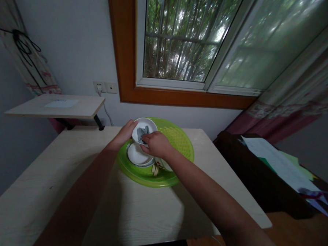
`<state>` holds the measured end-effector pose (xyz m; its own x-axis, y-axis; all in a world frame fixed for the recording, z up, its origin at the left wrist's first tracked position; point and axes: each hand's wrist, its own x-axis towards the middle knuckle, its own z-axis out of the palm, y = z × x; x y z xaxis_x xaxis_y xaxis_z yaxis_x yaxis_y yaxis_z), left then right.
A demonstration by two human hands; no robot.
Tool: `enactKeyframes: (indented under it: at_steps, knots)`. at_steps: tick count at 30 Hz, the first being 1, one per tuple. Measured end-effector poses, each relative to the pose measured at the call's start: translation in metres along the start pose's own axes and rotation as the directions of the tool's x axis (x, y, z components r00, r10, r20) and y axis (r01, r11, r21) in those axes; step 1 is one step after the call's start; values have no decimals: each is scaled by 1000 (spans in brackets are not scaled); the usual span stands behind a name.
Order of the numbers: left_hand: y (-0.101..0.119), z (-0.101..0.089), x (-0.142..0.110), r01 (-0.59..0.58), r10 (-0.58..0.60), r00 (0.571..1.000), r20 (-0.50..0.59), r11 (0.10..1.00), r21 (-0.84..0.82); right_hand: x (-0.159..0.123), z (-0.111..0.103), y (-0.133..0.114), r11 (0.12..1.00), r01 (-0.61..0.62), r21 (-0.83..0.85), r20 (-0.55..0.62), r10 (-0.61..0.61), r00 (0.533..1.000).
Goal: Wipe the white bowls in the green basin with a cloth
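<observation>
My left hand grips the left rim of a white bowl, which is tilted toward me over a round green plastic basket. Inside that bowl my right hand presses a grey cloth, its fingers closed on it. Just below, a second white bowl sits in the basket. Part of another pale dish shows under my right wrist. Beside it lie light wooden pieces whose kind I cannot make out.
The basket stands on a pale wooden table. A small raised shelf with a paper on it is at the left. Behind are a wall socket and a barred window. A dark piece of furniture with papers stands right.
</observation>
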<state>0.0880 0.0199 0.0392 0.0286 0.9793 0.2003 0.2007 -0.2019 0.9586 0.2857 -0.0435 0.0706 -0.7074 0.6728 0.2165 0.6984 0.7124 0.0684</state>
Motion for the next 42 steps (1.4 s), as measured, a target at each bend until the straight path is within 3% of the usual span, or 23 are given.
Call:
enactKeyframes:
  at_steps: [6, 10, 19, 24, 29, 35, 42]
  knots:
    - [-5, 0, 3, -90, 89, 996, 10, 994, 61, -2, 7, 1, 973, 162, 163, -91, -149, 985]
    - [-8, 0, 4, -98, 93, 995, 45, 988, 119, 1, 16, 2, 965, 218, 149, -124, -200, 972]
    - [-8, 2, 5, -100, 99, 991, 85, 995, 2, 4, 18, 0, 1000, 20, 22, -144, -17, 989]
    - [0, 1, 0, -16, 17, 1000, 27, 999, -35, 5, 11, 1, 997, -79, 3, -161, 78, 984]
    - [2, -1, -1, -44, 44, 999, -29, 999, -10, 3, 1, -2, 991, -126, -44, -120, 120, 986]
    - [1, -1, 1, -69, 69, 998, -6, 998, -3, 0, 0, -1, 999, 9, 42, -40, -7, 999]
    - [-2, -1, 2, -92, 92, 996, 0, 996, 6, -3, 9, 1, 953, 175, 248, -126, -147, 981]
